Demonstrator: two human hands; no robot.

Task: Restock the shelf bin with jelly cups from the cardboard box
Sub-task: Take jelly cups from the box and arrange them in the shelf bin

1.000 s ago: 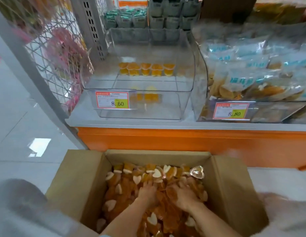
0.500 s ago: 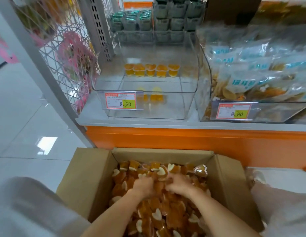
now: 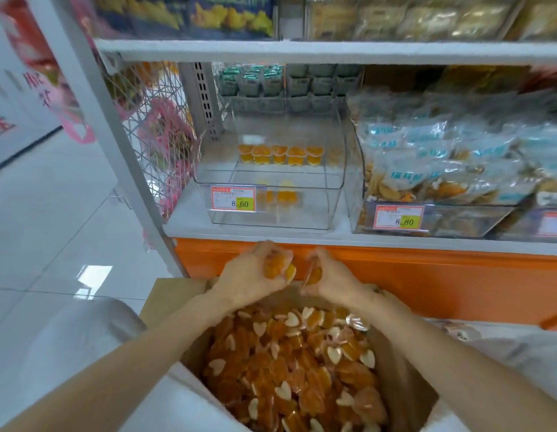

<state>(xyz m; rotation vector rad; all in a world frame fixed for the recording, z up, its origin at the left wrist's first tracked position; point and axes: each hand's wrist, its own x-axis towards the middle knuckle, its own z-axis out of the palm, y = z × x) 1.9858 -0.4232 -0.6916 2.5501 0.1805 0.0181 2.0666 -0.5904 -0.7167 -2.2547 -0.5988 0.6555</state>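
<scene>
An open cardboard box [image 3: 405, 385] on the floor holds several orange heart-shaped jelly cups [image 3: 289, 366]. My left hand [image 3: 252, 279] is raised above the box's far edge, shut on a handful of jelly cups [image 3: 278, 268]. Beside it my right hand [image 3: 331, 279] is shut on more orange cups. Both hands are in front of the orange shelf base, below the clear shelf bin [image 3: 272, 219]. The bin has a short row of orange jelly cups [image 3: 280, 154] at its back and is otherwise mostly bare. A price tag reading 8.60 [image 3: 233, 198] is on its front.
A neighbouring clear bin [image 3: 439, 226] to the right is full of blue-and-white snack bags, tagged 8.80. A white shelf upright [image 3: 115, 141] and wire mesh with pink items stand left. An upper shelf board [image 3: 333, 51] overhangs the bin. White tiled floor lies left.
Both hands have come up out of the box with cups in them, from among the pile to the level of the orange shelf base. The view has tilted upward.
</scene>
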